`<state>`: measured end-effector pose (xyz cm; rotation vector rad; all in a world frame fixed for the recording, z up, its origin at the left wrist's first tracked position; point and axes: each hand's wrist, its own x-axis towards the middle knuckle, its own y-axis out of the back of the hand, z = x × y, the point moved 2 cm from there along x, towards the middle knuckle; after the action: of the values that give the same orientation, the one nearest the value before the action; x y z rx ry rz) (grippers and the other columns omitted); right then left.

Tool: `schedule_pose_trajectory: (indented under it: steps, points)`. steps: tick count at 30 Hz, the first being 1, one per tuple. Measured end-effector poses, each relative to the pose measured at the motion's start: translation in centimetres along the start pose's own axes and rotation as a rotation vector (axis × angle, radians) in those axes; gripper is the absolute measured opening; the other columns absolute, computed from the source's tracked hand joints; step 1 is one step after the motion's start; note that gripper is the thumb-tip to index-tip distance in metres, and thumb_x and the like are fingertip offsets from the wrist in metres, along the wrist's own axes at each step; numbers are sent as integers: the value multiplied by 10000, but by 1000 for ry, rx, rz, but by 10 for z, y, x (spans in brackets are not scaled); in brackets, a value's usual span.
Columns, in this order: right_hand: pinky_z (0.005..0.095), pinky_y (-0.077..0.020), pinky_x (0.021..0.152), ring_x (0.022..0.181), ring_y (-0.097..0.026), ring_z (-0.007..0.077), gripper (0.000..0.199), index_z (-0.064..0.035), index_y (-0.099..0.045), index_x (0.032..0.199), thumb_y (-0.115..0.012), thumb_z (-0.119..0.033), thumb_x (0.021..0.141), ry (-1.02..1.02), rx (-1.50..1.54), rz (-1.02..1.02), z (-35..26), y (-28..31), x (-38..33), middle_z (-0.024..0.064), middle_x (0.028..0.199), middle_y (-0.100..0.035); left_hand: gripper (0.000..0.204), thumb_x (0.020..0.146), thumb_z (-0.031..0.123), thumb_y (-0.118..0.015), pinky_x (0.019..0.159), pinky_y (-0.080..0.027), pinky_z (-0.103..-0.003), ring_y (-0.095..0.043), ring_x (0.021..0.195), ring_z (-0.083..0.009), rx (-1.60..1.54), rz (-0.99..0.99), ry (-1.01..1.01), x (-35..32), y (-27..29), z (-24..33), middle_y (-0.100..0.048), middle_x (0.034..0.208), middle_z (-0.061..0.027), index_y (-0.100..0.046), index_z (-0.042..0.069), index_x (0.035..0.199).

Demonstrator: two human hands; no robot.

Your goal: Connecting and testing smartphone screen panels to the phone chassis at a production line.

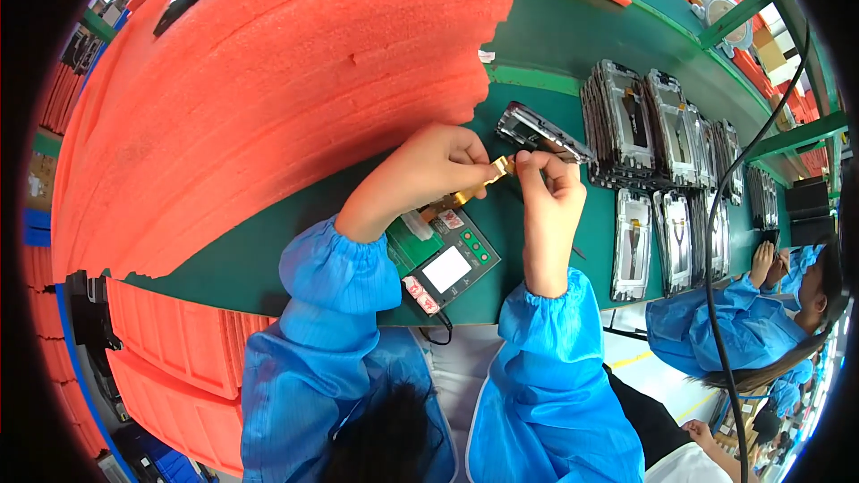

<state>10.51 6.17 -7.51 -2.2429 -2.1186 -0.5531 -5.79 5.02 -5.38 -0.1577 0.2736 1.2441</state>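
Two bare hands meet over a green workbench (268, 250). The left hand (429, 165) and right hand (548, 183) pinch a gold flex strip (483, 181). A small tester board (443, 264) lies at six o'clock, stacked screen frames (658, 130) at three o'clock.

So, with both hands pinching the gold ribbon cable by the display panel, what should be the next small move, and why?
Probably guide the free end of the gold ribbon cable down toward the small green tester. The left hand and right hand both pinch the cable, which hangs off the display panel lifted above the mat, and the tester lies directly below the hands.
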Motion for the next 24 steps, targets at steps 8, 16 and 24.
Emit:
schedule_pose_trajectory:
  steps: [8,16,24]
  points:
    - [287,-373,788,859,-493,181,55,-11,-679,768,-671,-62,789,-200,261,35,-10,-5,-4,83,848,-582,190,855,193,-592,356,-348,-208,-522,528,-44,101,92,165,-14,-12,22,-652,732,-47,-595,14,921]
    - [268,-400,771,856,-524,172,40,2,-676,775,-678,-38,778,-175,267,77,-7,-5,-1,79,872,-567,206,873,180,-566,470,-416,-199,-573,647,-63,29,164,-26,-7,-14,8,-680,803,-83,-597,-9,949]
    - [252,-406,751,830,-533,138,54,6,-664,793,-669,-46,803,-96,225,100,-2,-8,-2,61,895,-576,174,875,135,-557,588,-446,-205,-588,703,-80,-36,235,-2,-11,-20,4,-688,822,-111,-582,-19,952]
